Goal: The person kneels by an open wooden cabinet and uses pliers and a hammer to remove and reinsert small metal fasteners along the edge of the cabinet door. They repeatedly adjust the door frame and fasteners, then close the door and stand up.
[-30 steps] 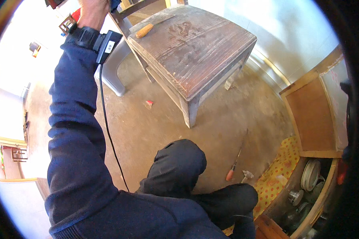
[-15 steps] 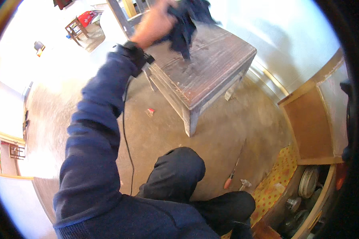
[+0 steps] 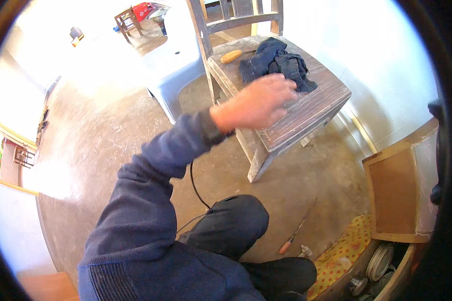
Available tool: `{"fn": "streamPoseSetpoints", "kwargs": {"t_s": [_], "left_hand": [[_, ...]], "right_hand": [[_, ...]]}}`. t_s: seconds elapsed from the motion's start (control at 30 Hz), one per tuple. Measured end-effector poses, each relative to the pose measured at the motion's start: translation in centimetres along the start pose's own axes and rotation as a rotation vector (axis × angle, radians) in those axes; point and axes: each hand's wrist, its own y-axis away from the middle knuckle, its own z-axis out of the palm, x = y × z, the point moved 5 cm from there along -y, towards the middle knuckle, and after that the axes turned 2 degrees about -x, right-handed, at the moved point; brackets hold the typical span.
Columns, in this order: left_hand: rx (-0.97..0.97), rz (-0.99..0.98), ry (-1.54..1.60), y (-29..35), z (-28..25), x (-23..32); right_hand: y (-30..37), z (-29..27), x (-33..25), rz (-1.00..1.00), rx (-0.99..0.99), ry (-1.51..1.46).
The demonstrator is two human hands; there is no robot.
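Nearest the lens are the dark trousers [image 3: 236, 220] of the seated person, one knee raised, with the navy sleeve [image 3: 140, 210] of the left arm reaching up across the view. Beside the knees, on the brown floor [image 3: 211, 175], lies a thin rod tool [image 3: 285, 247] with a red-orange handle, and near that handle a small pale object [image 3: 306, 251]. To the right runs a yellow dotted sheet [image 3: 341, 248], next to a wooden cabinet [image 3: 398, 273] holding round pale lids [image 3: 379, 262]; a brown panel [image 3: 392, 190] stands above it. A black cable [image 3: 198, 188] hangs from the wrist toward the lap.

Farther out, the left hand [image 3: 256, 104] is over the front of the seat of a worn wooden chair [image 3: 322, 98], back upward and blurred. Its fingers [image 3: 285, 90] look loosely bent; the palm side is hidden, so I cannot tell how wide they are or whether they hold anything. Just beyond them a crumpled black cloth [image 3: 273, 61] lies on the seat; whether they touch it is unclear. To its left is a tool with a yellow handle [image 3: 231, 56]. A pale plastic stool [image 3: 173, 67] stands left of the chair, and well beyond it a small wooden chair frame [image 3: 127, 24], near something red [image 3: 141, 9]
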Motion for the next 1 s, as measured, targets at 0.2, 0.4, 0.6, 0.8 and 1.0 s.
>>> {"fn": "streamPoseSetpoints", "kwargs": {"t_s": [0.2,0.4,0.6,0.8,1.0], "left_hand": [[-0.086,-0.192,0.092,4.3,1.5,5.1],[0.029,-0.242,-0.197,8.0,2.5,7.8],[0.15,-0.257,-0.264,8.7,4.1,7.2],[0.203,-0.216,-0.322,8.9,4.7,7.7],[0.245,-0.178,-0.266,9.0,5.0,7.5]], "right_hand": [[3.9,1.5,2.0,-0.05,0.122,-0.114],[5.7,4.5,4.1,-0.034,0.31,-0.3],[6.8,1.6,3.6,-0.044,0.617,0.154],[4.5,2.1,2.9,0.004,0.59,-0.093],[3.5,3.0,3.4,0.113,0.49,-0.076]]}}
